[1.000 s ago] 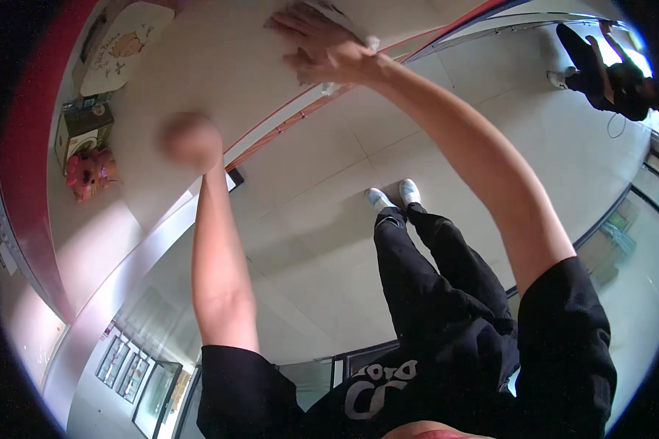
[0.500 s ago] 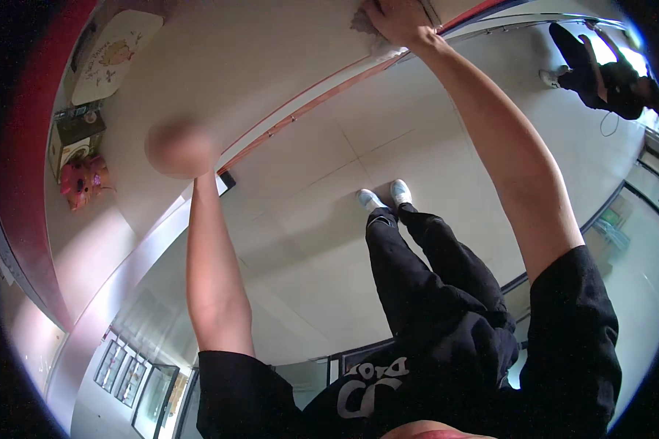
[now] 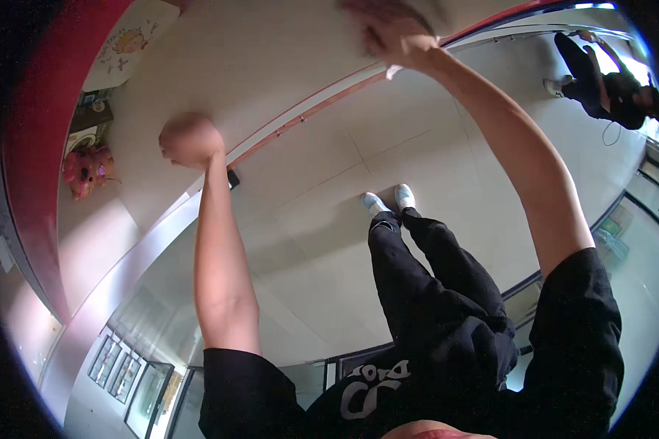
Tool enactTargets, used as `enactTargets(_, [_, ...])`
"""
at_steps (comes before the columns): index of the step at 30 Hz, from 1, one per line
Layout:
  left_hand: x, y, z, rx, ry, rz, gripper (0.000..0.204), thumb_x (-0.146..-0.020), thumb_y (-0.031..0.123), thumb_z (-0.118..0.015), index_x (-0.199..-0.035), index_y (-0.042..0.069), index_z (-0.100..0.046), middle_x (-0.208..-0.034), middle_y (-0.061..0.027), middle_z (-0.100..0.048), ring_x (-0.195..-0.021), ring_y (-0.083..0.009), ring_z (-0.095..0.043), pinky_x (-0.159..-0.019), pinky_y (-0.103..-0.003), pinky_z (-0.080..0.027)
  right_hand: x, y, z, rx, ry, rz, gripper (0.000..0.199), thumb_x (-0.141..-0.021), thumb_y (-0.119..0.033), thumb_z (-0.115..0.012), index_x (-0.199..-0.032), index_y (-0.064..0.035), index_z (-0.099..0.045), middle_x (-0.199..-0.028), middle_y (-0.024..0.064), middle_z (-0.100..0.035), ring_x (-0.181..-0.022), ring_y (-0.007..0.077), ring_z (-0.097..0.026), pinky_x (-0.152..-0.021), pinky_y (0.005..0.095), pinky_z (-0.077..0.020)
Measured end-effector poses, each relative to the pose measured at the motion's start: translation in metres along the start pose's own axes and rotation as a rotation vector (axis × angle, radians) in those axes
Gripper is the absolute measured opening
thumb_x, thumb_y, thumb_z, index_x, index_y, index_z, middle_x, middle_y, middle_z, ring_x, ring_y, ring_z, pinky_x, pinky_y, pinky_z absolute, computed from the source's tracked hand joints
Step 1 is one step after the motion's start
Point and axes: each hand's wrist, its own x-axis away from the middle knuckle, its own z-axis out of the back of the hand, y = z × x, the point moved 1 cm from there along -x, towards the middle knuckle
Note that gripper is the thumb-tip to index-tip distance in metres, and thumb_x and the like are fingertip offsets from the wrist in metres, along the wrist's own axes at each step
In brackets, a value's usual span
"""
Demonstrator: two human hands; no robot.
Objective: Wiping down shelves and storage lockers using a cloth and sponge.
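My right hand [image 3: 394,36] is at the far edge of view, over the pale counter [image 3: 271,58] near its red-trimmed edge. Motion smears its fingers. A scrap of white cloth [image 3: 394,71] shows beneath the palm side, by the counter edge; the hand hides most of it. Farther left, my left hand [image 3: 190,139] rests on or just above the same counter, rounded with its fingers curled in. Blur covers its top, and anything inside it is hidden.
On the counter's left side are a pink animal-shaped figure [image 3: 88,172], small boxes [image 3: 90,121] and a pale board with a drawing [image 3: 128,44]. A red curved panel [image 3: 51,146] rises beyond them. Another person [image 3: 611,80] in dark clothes is at far right, across the tiled floor [image 3: 322,219].
My right hand has shifted slightly and is more blurred, with less of the cloth showing. My left hand has moved a little to the right. The whole view has tilted slightly.
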Motion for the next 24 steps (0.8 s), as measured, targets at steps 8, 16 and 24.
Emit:
enactTargets(8, [0.006,0.023,-0.003,0.012,0.0,0.017,0.038,-0.094,0.033,-0.057,-0.119,0.005,-0.062,-0.125,-0.0166,-0.06,-0.114,-0.0355,-0.054,-0.101,-0.045,-0.041,-0.024,0.034,-0.048,-0.2,0.526,-0.133,0.055,-0.09,-0.016,-0.057,-0.143,-0.0006,-0.05,-0.145,0.0171,-0.055,-0.138,0.0393,-0.05,-0.121,0.0436,-0.034])
enactTargets(16, [0.007,0.011,-0.003,0.004,-0.03,0.012,0.043,-0.093,0.037,-0.057,-0.121,0.005,-0.061,-0.125,-0.0183,-0.06,-0.114,-0.0361,-0.055,-0.099,-0.047,-0.044,0.001,-0.014,0.01,-0.445,0.367,-0.435,0.054,-0.086,-0.015,-0.061,-0.138,-0.0007,-0.054,-0.141,0.0183,-0.057,-0.134,0.0414,-0.051,-0.117,0.0458,-0.0364])
enactTargets(24, [0.001,0.004,-0.004,0.022,-0.004,-0.012,0.046,-0.093,0.041,-0.057,-0.121,0.005,-0.062,-0.125,-0.0195,-0.06,-0.113,-0.037,-0.055,-0.097,-0.049,-0.046,0.005,-0.021,0.017,-0.343,0.03,-0.242,0.056,-0.086,-0.017,-0.06,-0.14,-0.0017,-0.053,-0.145,0.023,-0.053,-0.136,0.0447,-0.048,-0.118,0.0472,-0.0352])
